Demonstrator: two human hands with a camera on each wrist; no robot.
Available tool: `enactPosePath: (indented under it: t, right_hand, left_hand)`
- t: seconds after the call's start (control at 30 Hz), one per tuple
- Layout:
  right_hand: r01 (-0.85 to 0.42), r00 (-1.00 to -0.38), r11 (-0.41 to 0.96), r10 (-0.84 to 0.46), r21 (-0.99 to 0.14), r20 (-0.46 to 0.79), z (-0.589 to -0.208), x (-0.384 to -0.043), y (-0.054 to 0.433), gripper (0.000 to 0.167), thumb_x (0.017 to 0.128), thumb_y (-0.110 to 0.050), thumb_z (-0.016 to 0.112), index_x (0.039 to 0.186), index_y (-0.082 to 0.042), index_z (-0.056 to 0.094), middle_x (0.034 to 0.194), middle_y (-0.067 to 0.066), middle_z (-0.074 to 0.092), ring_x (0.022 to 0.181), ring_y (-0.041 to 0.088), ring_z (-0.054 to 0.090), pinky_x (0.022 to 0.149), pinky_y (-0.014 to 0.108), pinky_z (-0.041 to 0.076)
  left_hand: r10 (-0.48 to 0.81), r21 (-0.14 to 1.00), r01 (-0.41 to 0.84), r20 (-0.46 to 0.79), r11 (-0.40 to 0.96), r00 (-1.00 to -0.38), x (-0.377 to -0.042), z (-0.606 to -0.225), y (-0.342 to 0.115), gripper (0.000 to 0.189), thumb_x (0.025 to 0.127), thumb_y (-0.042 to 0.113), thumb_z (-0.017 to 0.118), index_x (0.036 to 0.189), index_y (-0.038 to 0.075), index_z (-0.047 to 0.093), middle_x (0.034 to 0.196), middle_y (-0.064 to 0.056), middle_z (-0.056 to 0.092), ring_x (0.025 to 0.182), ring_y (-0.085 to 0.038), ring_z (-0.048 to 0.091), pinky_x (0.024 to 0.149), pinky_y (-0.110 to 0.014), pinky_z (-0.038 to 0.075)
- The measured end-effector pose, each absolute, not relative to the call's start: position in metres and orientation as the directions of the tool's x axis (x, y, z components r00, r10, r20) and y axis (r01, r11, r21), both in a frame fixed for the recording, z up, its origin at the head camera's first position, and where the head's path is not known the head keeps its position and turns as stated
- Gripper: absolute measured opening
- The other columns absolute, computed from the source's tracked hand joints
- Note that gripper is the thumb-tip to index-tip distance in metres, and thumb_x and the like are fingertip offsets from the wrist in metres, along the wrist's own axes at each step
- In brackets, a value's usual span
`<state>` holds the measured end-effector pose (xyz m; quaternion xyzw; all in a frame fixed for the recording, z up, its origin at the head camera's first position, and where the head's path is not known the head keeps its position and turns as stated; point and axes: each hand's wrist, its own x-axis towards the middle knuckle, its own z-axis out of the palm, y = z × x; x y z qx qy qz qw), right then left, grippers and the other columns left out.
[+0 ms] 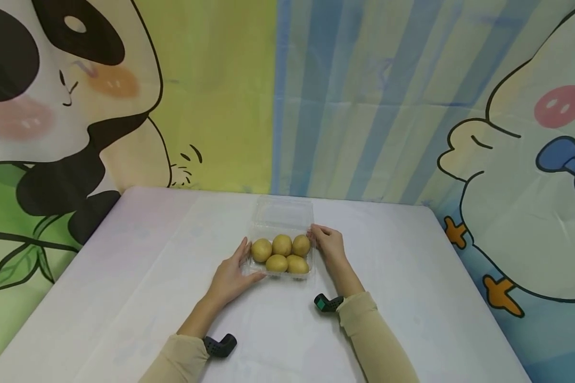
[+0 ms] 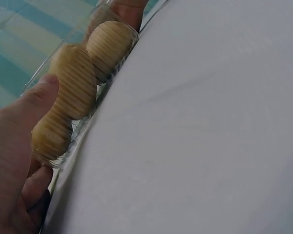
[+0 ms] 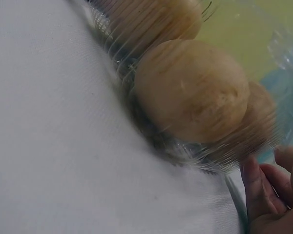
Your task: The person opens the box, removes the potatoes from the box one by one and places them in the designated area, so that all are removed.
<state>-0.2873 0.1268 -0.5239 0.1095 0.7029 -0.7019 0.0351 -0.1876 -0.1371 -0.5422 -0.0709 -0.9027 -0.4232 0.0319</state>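
Observation:
A clear plastic clamshell box (image 1: 282, 274) lies on the table with its clear lid (image 1: 284, 213) tipped back. Inside sit several smooth, yellow-brown, potato-like rounds (image 1: 281, 245), also seen through the ribbed wall in both wrist views. My left hand (image 1: 231, 274) grips the box's left end. Its thumb (image 2: 44, 92) lies along the front wall, and the other fingers go round the side. At the far right corner, my right hand (image 1: 328, 242) pinches the box's edge between thumb and fingers (image 3: 253, 178). Part of its grip is hidden behind the plastic.
A white-covered table (image 1: 139, 298) extends around the box. Behind it hangs a printed cloth backdrop (image 1: 215, 96) with a panda and a bird-like figure. Black devices (image 1: 220, 346) are strapped at both wrists, beside beige sleeves.

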Motion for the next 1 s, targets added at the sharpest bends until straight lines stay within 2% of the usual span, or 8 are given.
enactPosePath:
  t: [0.17, 0.3, 0.4, 0.53, 0.67, 0.73, 0.87, 1.0]
  right_hand:
    - [0.256, -0.962, -0.029, 0.094, -0.966, -0.258, -0.516, -0.293, 0.128, 0.038, 0.089, -0.024, 0.067, 0.115, 0.002, 0.065, 0.086, 0.001, 0.072, 0.075, 0.004, 0.067, 0.064, 0.015, 0.053]
    - [0.311, -0.946, -0.037, 0.084, -0.95, -0.313, -0.51, -0.297, 0.133, 0.039, 0.089, -0.024, 0.067, 0.117, 0.002, 0.064, 0.084, -0.001, 0.072, 0.074, 0.002, 0.066, 0.065, 0.014, 0.053]
    - [0.297, -0.955, 0.003, 0.024, -0.955, -0.297, -0.505, -0.298, 0.138, 0.043, 0.09, -0.028, 0.065, 0.121, 0.002, 0.062, 0.096, 0.005, 0.071, 0.078, 0.003, 0.066, 0.071, 0.015, 0.054]
    - [0.229, -0.968, 0.212, -0.055, -0.95, -0.246, -0.498, -0.288, 0.152, 0.047, 0.095, -0.033, 0.057, 0.128, 0.0, 0.057, 0.118, 0.014, 0.065, 0.09, 0.009, 0.068, 0.082, 0.021, 0.055]
    - [0.112, -0.983, 0.458, -0.077, -0.882, -0.165, -0.483, -0.278, 0.17, 0.046, 0.098, -0.033, 0.052, 0.131, -0.002, 0.055, 0.126, 0.017, 0.061, 0.102, 0.024, 0.068, 0.089, 0.033, 0.054]
    - [0.017, -0.991, 0.565, -0.098, -0.825, -0.088, -0.473, -0.275, 0.177, 0.045, 0.099, -0.032, 0.05, 0.133, -0.003, 0.053, 0.128, 0.018, 0.06, 0.107, 0.029, 0.065, 0.09, 0.039, 0.054]
    - [-0.154, -0.987, 0.743, -0.14, -0.651, 0.074, -0.448, -0.272, 0.188, 0.047, 0.098, -0.032, 0.049, 0.137, -0.005, 0.05, 0.134, 0.018, 0.054, 0.116, 0.034, 0.058, 0.094, 0.046, 0.05]
    - [-0.283, -0.951, 0.851, -0.187, -0.442, 0.248, -0.425, -0.27, 0.196, 0.053, 0.097, -0.032, 0.052, 0.143, -0.007, 0.042, 0.145, 0.018, 0.041, 0.129, 0.039, 0.045, 0.103, 0.054, 0.04]
  left_hand:
    - [0.103, 0.75, 0.176, 0.144, 0.637, -0.984, -0.19, -0.537, -0.135, 0.11, 0.071, 0.06, 0.074, 0.153, 0.01, 0.018, 0.148, -0.006, 0.041, 0.136, -0.027, 0.04, 0.111, -0.048, 0.032]
    - [0.14, 0.744, 0.18, 0.116, 0.644, -0.983, -0.193, -0.533, -0.133, 0.112, 0.072, 0.065, 0.07, 0.153, 0.011, 0.014, 0.15, -0.004, 0.036, 0.138, -0.026, 0.036, 0.113, -0.048, 0.031]
    - [0.176, 0.733, 0.196, 0.105, 0.652, -0.979, -0.197, -0.529, -0.137, 0.109, 0.076, 0.061, 0.069, 0.154, 0.01, 0.012, 0.151, -0.003, 0.035, 0.139, -0.025, 0.035, 0.114, -0.047, 0.029]
    - [0.269, 0.721, 0.217, 0.044, 0.658, -0.962, -0.195, -0.518, -0.152, 0.091, 0.087, 0.036, 0.065, 0.154, 0.01, 0.009, 0.152, -0.001, 0.034, 0.142, -0.024, 0.03, 0.116, -0.047, 0.024]
    - [0.336, 0.706, 0.226, -0.018, 0.671, -0.942, -0.194, -0.499, -0.168, 0.079, 0.085, 0.012, 0.053, 0.153, 0.01, 0.014, 0.152, -0.002, 0.037, 0.142, -0.027, 0.031, 0.115, -0.049, 0.026]
    - [0.329, 0.689, 0.228, -0.016, 0.688, -0.944, -0.196, -0.486, -0.174, 0.073, 0.086, 0.009, 0.049, 0.152, 0.009, 0.019, 0.15, -0.005, 0.04, 0.14, -0.03, 0.034, 0.114, -0.051, 0.028]
    - [0.238, 0.61, 0.21, 0.036, 0.764, -0.971, -0.206, -0.46, -0.184, 0.058, 0.095, 0.017, 0.043, 0.15, 0.009, 0.027, 0.149, -0.013, 0.04, 0.139, -0.035, 0.034, 0.114, -0.052, 0.027]
    - [0.143, 0.496, 0.23, 0.208, 0.837, -0.968, -0.223, -0.437, -0.187, 0.053, 0.098, 0.023, 0.041, 0.148, 0.006, 0.032, 0.151, -0.016, 0.036, 0.14, -0.036, 0.031, 0.114, -0.052, 0.027]
